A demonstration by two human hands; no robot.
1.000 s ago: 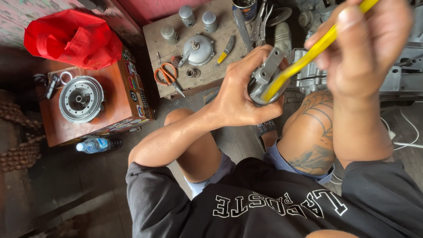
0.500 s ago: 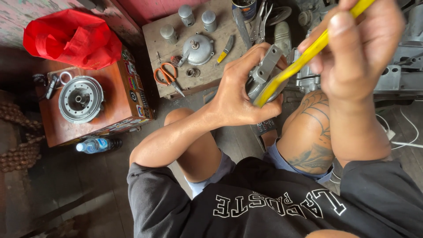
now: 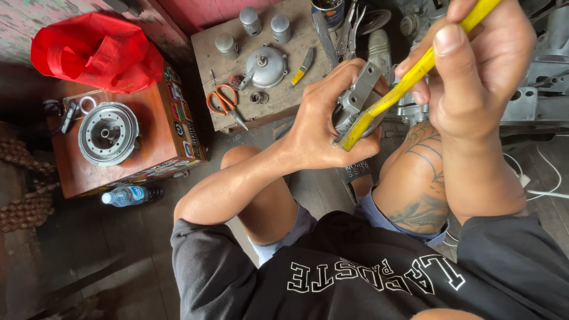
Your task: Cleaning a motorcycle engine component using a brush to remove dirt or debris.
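Soft, even daylight is cast over the scene, with deep shadow held at the lower left, mild glare seen on the round metal cover, and wide-angle stretching noticed at the edges.

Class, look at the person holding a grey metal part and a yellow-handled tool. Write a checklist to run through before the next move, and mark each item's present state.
1. Left hand grips the grey metal part firmly: ok.
2. Right hand holds the yellow-handled tool securely: ok.
3. Tool tip sits at the part, beside the left thumb: ok, though close to the thumb.
4. What the tip does on the part: cannot tell, hidden.
5. Orange-handled scissors lie on the bench, apart from both hands: ok.
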